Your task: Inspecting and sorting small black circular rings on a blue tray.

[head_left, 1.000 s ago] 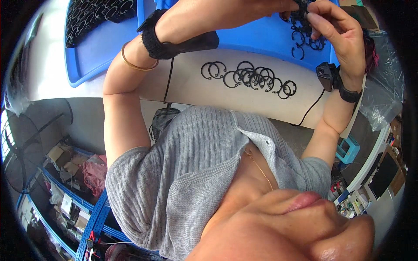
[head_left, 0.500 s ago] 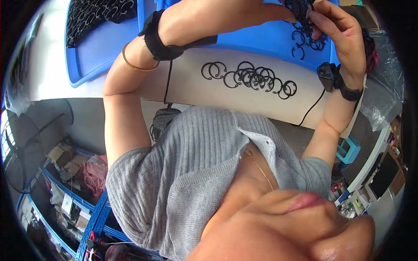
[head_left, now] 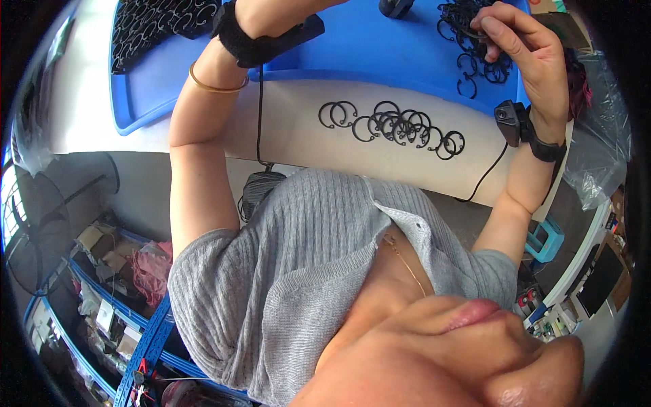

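Note:
My right hand [head_left: 527,46] is over the right end of a blue tray [head_left: 366,47]. Its thumb and fingers are pinched together on what looks like a black snap ring at the fingertips. Just beside and below them lies a heap of black snap rings [head_left: 498,71] in the tray. At the top edge, my left hand [head_left: 285,12] is only partly visible above the blue tray; its fingers lie outside the view. A loose row of snap rings [head_left: 400,127] is spread on the white tabletop [head_left: 285,129] nearer my body, some overlapping.
Rows of black rings [head_left: 159,27] fill the tray's far left. A small black object [head_left: 395,8] sits at its top middle. Black cables [head_left: 260,122] run from both wrist straps over the table edge. Clear plastic sheeting [head_left: 593,149] hangs at right; blue shelving [head_left: 146,346] stands lower left.
My left hand has moved away from the right hand, up and left, its fingers leaving the view. The right hand stays over the ring heap.

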Demonstrator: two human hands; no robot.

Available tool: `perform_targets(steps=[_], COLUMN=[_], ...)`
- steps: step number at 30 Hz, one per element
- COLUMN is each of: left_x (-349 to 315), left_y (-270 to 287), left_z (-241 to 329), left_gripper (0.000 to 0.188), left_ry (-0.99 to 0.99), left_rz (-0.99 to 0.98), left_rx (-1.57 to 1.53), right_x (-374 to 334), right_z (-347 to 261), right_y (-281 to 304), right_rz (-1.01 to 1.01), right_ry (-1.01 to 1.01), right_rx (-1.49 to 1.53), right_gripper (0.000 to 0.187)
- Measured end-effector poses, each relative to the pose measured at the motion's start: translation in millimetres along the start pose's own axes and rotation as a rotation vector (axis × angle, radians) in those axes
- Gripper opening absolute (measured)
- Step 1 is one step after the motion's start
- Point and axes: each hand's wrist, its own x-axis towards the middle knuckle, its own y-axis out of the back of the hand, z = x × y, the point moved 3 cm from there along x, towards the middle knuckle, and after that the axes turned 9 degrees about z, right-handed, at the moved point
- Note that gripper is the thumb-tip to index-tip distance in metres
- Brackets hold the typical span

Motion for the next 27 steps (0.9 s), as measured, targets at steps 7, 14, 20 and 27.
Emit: perform_targets(steps=[7,14,20,27], left_x=[-5.5,-5.5,-4.7,-4.6], left_y=[-11.8,-10.1,-10.7,-10.6], left_z=[-8.7,-9.6,-8.6,-2.1], left_gripper=[0.049,0.047,0.046,0.047], left_ry=[0.055,0.067,0.118,0.12], left_rz=[-0.03,-0.061,-0.079,-0.122], left_rx=[-0.017,-0.019,-0.022,0.041], right_x=[-2.4,-3.6,-2.2,-1.8], right_z=[4.4,0.6,2.4,7.7], right_y=[2.2,1.1,2.6,1.2], right_rz=[-0.064,-0.07,-0.088,-0.13], right_ry=[0.013,0.008,-0.021,-0.05], right_rx=[0.006,0.012,0.033,0.053], right_gripper=[0.017,0.017,0.016,0.016])
